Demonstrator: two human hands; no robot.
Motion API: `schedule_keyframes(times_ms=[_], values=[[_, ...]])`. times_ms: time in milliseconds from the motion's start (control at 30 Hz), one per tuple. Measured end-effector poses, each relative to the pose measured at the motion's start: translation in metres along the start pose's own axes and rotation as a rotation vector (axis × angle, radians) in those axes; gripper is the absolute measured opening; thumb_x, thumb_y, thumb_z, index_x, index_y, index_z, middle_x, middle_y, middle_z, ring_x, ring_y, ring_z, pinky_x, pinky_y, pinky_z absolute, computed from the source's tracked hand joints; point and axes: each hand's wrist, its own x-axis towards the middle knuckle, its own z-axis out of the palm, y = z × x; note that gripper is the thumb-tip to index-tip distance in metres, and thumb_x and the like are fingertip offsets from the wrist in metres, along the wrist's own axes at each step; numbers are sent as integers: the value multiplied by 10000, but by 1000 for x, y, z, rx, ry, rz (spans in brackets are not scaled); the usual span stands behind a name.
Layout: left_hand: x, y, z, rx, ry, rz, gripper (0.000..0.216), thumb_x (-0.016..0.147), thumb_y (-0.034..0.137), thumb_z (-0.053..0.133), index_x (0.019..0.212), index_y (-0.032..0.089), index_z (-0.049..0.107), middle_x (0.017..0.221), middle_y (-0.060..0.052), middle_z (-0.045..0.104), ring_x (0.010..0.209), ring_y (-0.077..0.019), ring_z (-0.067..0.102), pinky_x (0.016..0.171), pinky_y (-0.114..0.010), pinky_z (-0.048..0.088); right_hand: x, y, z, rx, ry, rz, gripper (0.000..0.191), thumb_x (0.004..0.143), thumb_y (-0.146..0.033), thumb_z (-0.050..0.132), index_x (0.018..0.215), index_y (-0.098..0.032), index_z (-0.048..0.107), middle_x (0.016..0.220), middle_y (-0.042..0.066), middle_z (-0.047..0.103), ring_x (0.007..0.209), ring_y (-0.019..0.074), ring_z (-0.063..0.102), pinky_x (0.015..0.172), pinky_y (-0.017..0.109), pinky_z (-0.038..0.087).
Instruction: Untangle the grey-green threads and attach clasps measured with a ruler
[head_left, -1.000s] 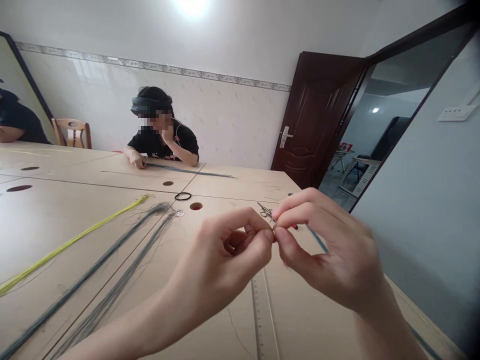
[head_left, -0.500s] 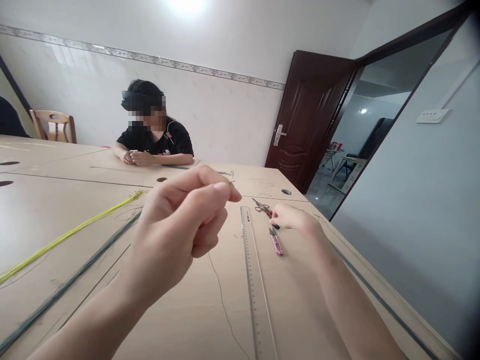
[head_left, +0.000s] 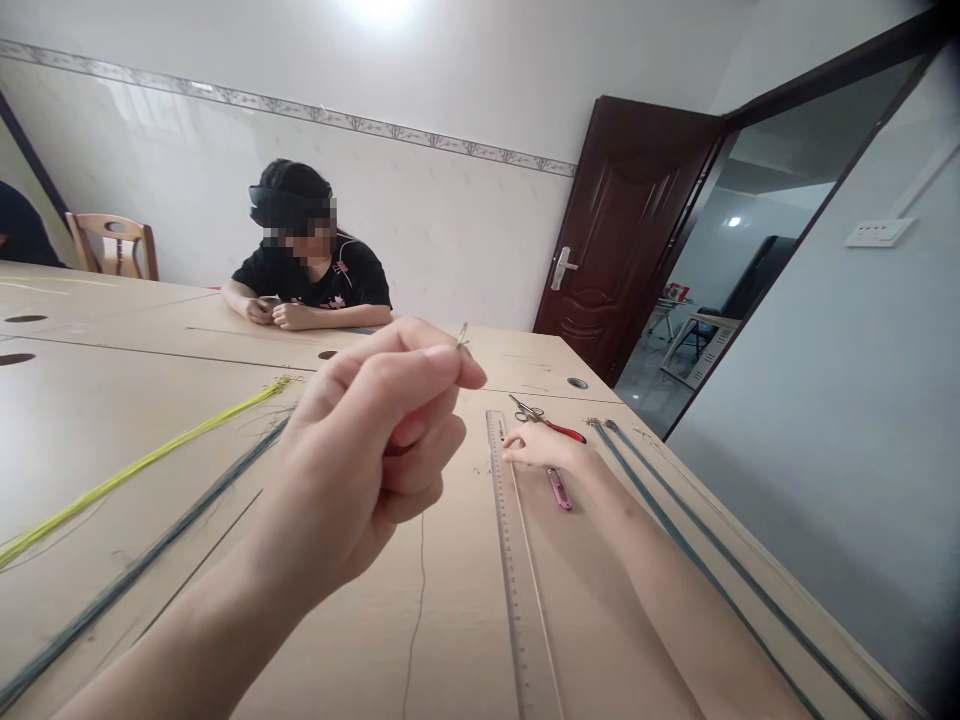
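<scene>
Raised in front of me, my left hand pinches a thin cord between thumb and forefinger. A small pale loop or knot of it sticks up above the fingertips, and its dark strand hangs below the hand. My right hand is low over the table, fingers slightly apart at the far end of a clear ruler. A pale thin cord lies along the ruler's right side, its far end close to these fingers. Pink thread snips are partly hidden beneath my right hand.
Small metal scissors and a red-handled tool lie beyond my right hand. Yellow cords and grey-green cords stretch across the left; more grey-green cords run along the right. A person sits across the table.
My right hand has moved left from the red-and-black-handled tool to the ruler, uncovering the red handle. My left hand still pinches its cord, whose hanging strand has swung straighter.
</scene>
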Motion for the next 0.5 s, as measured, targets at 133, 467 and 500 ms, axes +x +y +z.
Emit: schedule_keyframes(times_ms=[133,467,500], values=[[3,-4,-3,15,-30,-11,222,828,199,513,609,167,501,511,71,209,372,-27,116,303,-146,75,-4,4,8,23,-209,61,307,887,-336,521,1114,-132,549,1069,64,576,898,181,588,766,363,518],[2,4,-2,40,-41,18,238,826,193,501,591,175,468,516,71,218,366,-27,115,302,-152,73,-69,-15,-4,40,-567,180,491,782,-489,585,435,-147,526,302,-45,404,268,75,405,343,200,364],[3,3,-2,65,-43,24,244,822,200,507,584,179,454,507,72,221,359,-27,119,297,-148,83,-87,-22,-4,46,-573,197,469,734,-496,626,423,-158,528,293,-45,399,259,85,411,326,205,351]])
